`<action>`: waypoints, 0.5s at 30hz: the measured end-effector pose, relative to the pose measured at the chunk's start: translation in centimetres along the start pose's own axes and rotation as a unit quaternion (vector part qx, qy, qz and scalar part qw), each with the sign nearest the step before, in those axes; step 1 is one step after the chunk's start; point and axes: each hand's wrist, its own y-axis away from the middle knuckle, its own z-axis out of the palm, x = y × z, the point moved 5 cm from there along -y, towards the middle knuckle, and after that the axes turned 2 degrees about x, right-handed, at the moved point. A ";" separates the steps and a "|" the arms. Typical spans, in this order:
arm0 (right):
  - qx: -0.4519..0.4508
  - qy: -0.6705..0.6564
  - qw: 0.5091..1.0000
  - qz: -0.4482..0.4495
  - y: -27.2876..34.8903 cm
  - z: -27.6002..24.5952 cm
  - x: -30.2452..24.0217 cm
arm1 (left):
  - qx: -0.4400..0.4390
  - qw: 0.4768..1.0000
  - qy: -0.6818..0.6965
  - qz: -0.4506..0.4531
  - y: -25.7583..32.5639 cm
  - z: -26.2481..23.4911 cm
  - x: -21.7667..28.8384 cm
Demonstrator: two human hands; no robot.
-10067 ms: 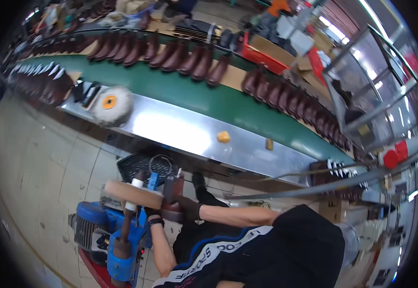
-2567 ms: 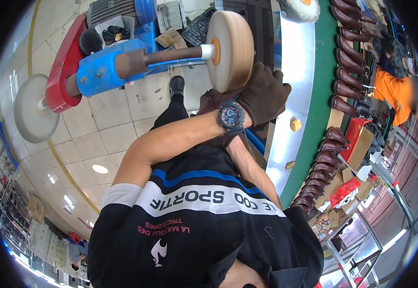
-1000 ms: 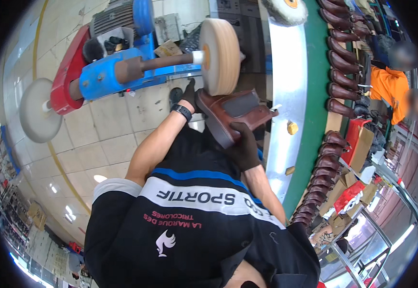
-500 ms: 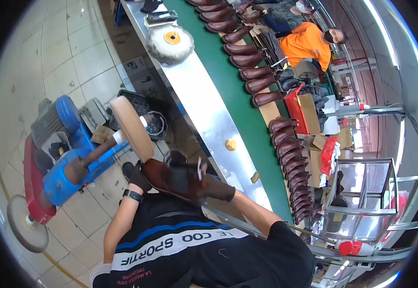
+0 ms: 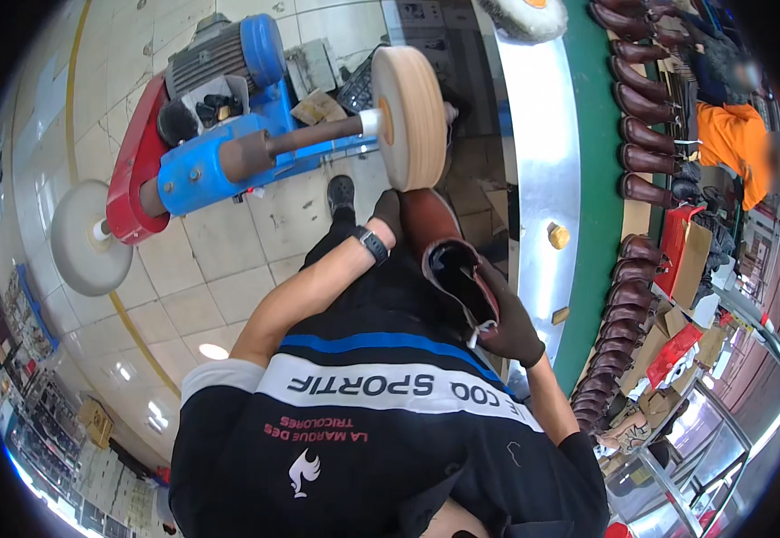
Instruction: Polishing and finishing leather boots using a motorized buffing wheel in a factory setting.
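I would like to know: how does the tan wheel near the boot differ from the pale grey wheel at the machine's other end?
Colour: the tan wheel has a banded, wood-toned rim; the pale grey wheel looks plain.
View: the tan wheel shows much of its rim; the pale grey wheel shows mostly its flat face.
Position: the brown boot is at the tan wheel's lower edge, far from the pale grey wheel.
Both are round.
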 end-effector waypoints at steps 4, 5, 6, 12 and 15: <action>-0.037 0.070 0.997 0.016 -3.1 0.5 -3.0 | 0.184 0.982 -0.026 -0.016 2.3 2.8 0.1; -0.053 0.106 0.992 0.040 -4.0 0.9 -3.1 | 0.183 0.983 -0.024 -0.015 1.7 2.8 1.3; -0.067 0.143 0.985 0.066 -4.9 1.2 -2.9 | 0.181 0.983 -0.024 -0.017 2.5 2.5 0.7; -0.074 0.268 0.960 0.037 -11.0 3.1 -1.1 | 0.149 0.987 -0.030 -0.044 3.4 1.8 2.1; -0.086 0.301 0.950 0.017 -10.4 2.8 -1.8 | 0.135 0.990 -0.030 -0.043 4.7 1.0 1.0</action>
